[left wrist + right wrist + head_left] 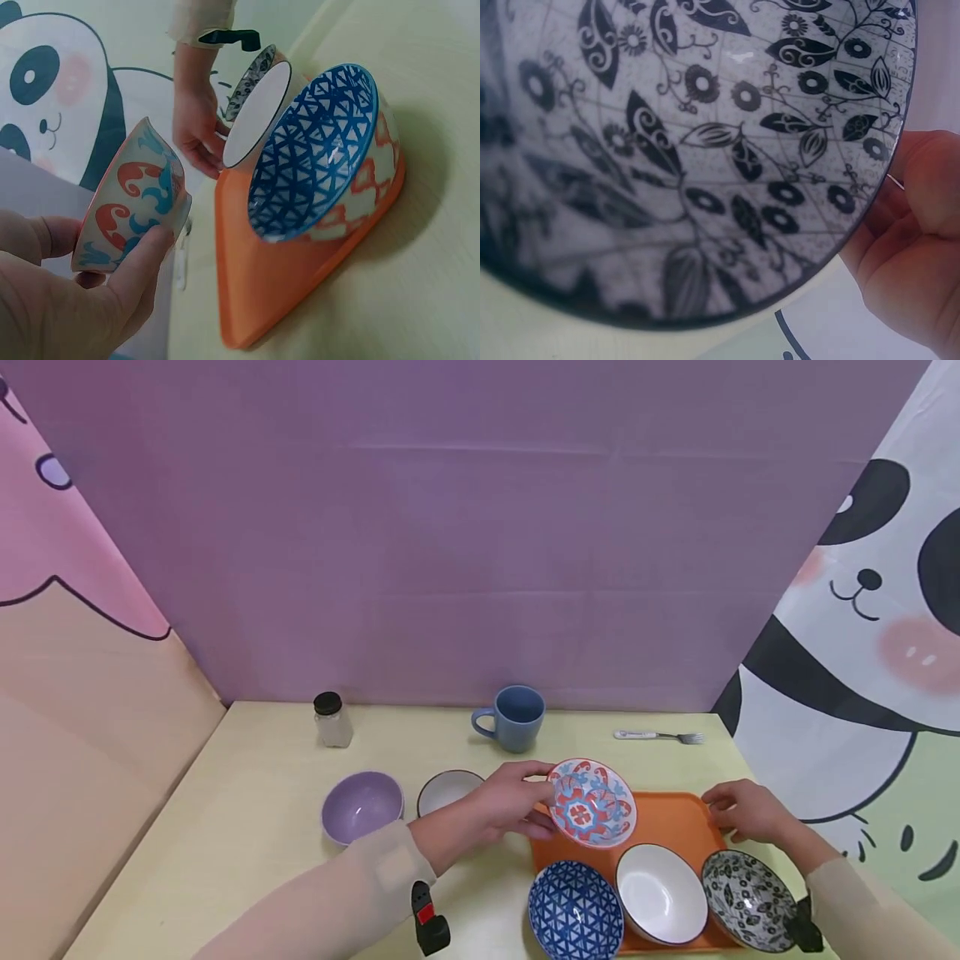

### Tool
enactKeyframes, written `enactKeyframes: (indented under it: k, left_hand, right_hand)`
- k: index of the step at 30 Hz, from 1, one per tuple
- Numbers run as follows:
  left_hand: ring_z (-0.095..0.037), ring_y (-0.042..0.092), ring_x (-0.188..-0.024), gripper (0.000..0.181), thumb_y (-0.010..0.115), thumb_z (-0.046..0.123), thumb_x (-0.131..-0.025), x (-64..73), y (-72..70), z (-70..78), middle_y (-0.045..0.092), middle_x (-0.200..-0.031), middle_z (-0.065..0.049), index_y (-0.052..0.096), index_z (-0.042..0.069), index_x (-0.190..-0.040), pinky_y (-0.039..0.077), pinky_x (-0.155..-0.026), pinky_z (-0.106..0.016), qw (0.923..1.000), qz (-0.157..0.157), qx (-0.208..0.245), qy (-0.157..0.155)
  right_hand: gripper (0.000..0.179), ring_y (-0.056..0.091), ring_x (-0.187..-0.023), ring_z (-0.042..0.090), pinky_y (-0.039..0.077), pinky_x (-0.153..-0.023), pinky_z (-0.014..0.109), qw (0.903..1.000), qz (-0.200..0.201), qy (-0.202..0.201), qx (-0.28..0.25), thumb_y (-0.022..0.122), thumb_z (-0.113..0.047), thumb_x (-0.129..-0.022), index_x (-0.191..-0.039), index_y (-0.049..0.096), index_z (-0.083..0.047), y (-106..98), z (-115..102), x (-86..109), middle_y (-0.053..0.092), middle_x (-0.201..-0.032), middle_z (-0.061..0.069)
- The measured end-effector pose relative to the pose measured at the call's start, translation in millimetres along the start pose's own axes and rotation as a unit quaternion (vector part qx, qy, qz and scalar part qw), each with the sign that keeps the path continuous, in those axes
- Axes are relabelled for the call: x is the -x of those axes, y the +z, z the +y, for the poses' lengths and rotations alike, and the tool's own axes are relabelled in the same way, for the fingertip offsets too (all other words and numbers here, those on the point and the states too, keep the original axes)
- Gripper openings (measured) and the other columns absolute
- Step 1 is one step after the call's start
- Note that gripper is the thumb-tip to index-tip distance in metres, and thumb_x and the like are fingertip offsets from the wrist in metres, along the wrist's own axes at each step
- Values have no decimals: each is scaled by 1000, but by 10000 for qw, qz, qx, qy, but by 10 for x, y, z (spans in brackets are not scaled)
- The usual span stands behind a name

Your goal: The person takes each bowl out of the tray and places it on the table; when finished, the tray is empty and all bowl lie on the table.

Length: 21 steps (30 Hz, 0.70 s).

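My left hand (517, 802) pinches a small bowl (592, 803) with a red and blue flower pattern, its fingers on the outside and the thumb at the rim. This bowl is tilted and held above the orange tray (675, 814). At the tray's far right corner, my right hand (750, 814) grips the edge with curled fingers. On the near part of the tray stand a blue triangle-patterned bowl (315, 154), a white bowl (662, 893) and a black-and-white floral bowl (705, 150). The floral bowl fills most of the right wrist view.
Left of the tray are a purple bowl (363, 807) and a white dark-rimmed bowl (448, 789), partly hidden by my left hand. Farther back stand a black-lidded jar (333, 722), a blue mug (517, 720) and a fork (660, 737). A purple backdrop (465, 543) rises behind the table.
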<state>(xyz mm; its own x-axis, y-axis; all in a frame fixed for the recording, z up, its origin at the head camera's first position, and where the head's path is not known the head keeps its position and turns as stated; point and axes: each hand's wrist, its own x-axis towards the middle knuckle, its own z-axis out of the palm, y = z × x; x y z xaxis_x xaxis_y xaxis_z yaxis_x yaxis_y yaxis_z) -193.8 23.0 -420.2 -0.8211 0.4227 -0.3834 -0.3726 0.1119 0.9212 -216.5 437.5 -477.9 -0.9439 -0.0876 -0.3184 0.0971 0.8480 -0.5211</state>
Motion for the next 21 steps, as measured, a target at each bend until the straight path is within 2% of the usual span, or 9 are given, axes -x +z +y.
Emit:
enactKeyframes:
  k: [5, 12, 21]
  left_hand:
    - [-33, 76, -86, 56, 59, 8, -96, 126, -183, 45, 69, -111, -24, 51, 13, -151, 65, -75, -44, 9998, 21, 107, 172]
    - [-29, 76, -87, 55, 57, 9, -98, 343, -478, 136, 68, -113, -25, 49, 11, -152, 64, -80, -43, 9991, 26, 104, 412]
    - [-28, 75, -88, 59, 56, 6, -95, 487, -829, 60, 67, -118, -24, 48, 12, -153, 64, -84, -45, 9979, 283, 376, 456]
  right_hand:
    - [36, 71, -83, 24, 64, -68, 40, 10000, 56, -59, -34, 66, -6, -94, -126, 62, 10, 3, -5, 25, 69, -105, 17]
    - [35, 70, -83, 23, 64, -67, 39, 9999, 82, -43, 64, 66, -4, -94, -125, 62, 10, 13, -27, 9, 68, -104, 16]
    - [35, 70, -83, 24, 64, -67, 40, 9998, 146, -3, 102, 67, -4, -93, -125, 61, 10, 28, -17, 0, 68, -104, 17]
